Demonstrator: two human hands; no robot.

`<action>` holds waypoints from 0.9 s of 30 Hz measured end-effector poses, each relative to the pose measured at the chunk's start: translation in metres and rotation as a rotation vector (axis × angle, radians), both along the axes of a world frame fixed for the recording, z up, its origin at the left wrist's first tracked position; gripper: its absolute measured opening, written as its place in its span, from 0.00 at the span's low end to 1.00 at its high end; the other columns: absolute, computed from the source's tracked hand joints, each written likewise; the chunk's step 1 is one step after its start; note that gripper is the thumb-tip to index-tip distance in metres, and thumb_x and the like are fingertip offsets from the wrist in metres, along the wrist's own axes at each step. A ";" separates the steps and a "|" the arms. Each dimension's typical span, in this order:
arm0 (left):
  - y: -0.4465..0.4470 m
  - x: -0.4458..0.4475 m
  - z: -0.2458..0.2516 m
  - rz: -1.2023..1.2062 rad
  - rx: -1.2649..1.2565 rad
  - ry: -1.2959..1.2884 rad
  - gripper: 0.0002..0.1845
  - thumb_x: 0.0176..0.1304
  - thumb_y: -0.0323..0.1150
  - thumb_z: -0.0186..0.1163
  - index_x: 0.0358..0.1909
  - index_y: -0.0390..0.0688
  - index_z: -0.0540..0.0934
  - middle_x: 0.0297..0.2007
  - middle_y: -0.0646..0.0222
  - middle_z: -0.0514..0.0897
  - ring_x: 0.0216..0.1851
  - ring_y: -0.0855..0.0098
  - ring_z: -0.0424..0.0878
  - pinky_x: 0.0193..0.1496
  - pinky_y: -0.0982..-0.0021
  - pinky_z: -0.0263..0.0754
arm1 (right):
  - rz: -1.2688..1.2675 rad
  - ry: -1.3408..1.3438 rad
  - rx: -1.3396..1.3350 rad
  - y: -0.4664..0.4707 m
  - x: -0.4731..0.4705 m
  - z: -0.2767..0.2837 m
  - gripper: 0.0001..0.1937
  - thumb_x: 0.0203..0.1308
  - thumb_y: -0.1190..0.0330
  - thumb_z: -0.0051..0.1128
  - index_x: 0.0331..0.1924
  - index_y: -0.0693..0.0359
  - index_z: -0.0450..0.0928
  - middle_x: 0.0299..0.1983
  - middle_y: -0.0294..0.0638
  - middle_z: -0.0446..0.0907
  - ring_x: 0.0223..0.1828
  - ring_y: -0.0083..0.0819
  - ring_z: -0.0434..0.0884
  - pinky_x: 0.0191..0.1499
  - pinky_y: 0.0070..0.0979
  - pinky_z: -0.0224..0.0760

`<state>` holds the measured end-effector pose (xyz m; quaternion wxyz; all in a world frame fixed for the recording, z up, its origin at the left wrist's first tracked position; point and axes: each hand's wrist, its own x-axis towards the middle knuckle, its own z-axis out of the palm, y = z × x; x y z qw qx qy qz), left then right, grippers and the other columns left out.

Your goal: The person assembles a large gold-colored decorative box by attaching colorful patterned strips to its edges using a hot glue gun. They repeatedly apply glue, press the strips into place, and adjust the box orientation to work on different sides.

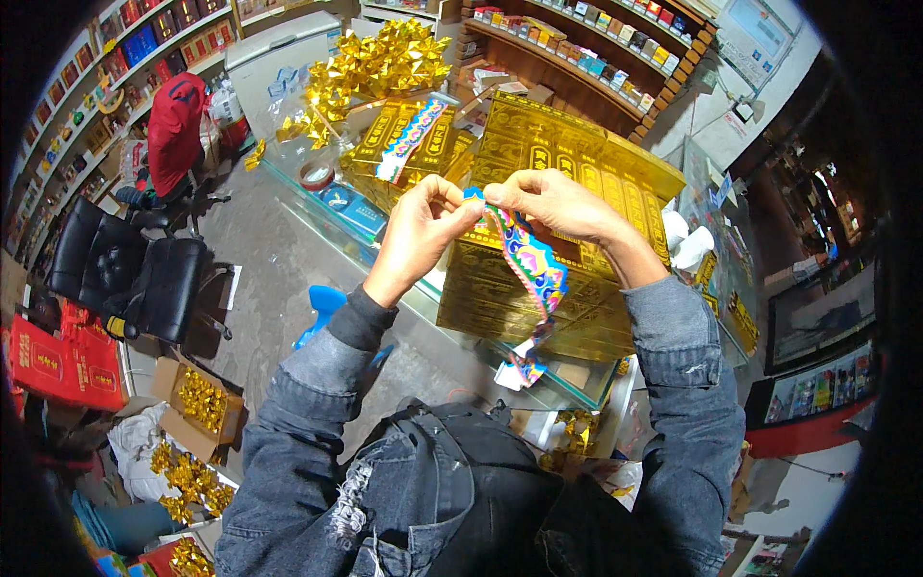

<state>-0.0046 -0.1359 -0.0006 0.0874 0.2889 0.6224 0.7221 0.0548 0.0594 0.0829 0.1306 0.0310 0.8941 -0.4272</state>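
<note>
A colourful printed strip point(532, 260) with a scalloped blue edge dangles in front of me, twisting toward its pale lower end. Its top end is pinched between thumb and fingers of my left hand point(425, 234). My right hand point(562, 205) pinches the same end close beside, the two thumbs nearly meeting. Behind and below the strip is a large block of shiny gold boxes point(497, 296) bearing printed characters, on a glass counter point(425, 306). A similar strip point(411, 141) lies across a smaller group of gold boxes point(375, 148) to the left.
Gold foil bows point(386, 61) are heaped at the counter's far end. A tape roll point(316, 175) and a blue packet point(353, 209) lie near its left edge. A black office chair point(126, 267), a blue stool point(324, 306) and a carton of bows point(198, 404) stand on the left-hand floor.
</note>
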 end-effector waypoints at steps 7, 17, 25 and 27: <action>0.000 0.004 0.000 0.038 -0.058 0.025 0.11 0.63 0.33 0.67 0.39 0.38 0.76 0.32 0.77 0.79 0.34 0.86 0.74 0.36 0.83 0.70 | -0.011 -0.004 -0.075 -0.003 -0.006 -0.005 0.26 0.59 0.40 0.57 0.32 0.58 0.81 0.26 0.29 0.74 0.28 0.18 0.70 0.31 0.20 0.62; -0.004 -0.003 -0.001 -0.045 -0.039 -0.012 0.11 0.62 0.34 0.67 0.39 0.39 0.77 0.31 0.77 0.78 0.33 0.85 0.73 0.35 0.81 0.69 | -0.067 0.121 -0.379 -0.008 0.024 0.009 0.18 0.55 0.53 0.67 0.35 0.61 0.82 0.28 0.33 0.79 0.30 0.20 0.74 0.32 0.20 0.65; -0.013 -0.007 0.001 -0.110 -0.089 -0.008 0.05 0.69 0.30 0.59 0.41 0.39 0.77 0.38 0.75 0.79 0.40 0.84 0.75 0.45 0.80 0.69 | -0.078 0.139 -1.168 -0.046 0.114 -0.025 0.30 0.63 0.65 0.62 0.62 0.73 0.60 0.45 0.48 0.80 0.34 0.29 0.83 0.40 0.25 0.78; -0.015 -0.007 0.002 -0.114 -0.112 -0.044 0.05 0.70 0.30 0.57 0.42 0.39 0.76 0.38 0.75 0.79 0.41 0.83 0.75 0.47 0.80 0.68 | -0.079 0.153 -1.193 -0.045 0.134 -0.031 0.22 0.62 0.64 0.63 0.53 0.69 0.68 0.37 0.43 0.82 0.28 0.25 0.82 0.32 0.22 0.78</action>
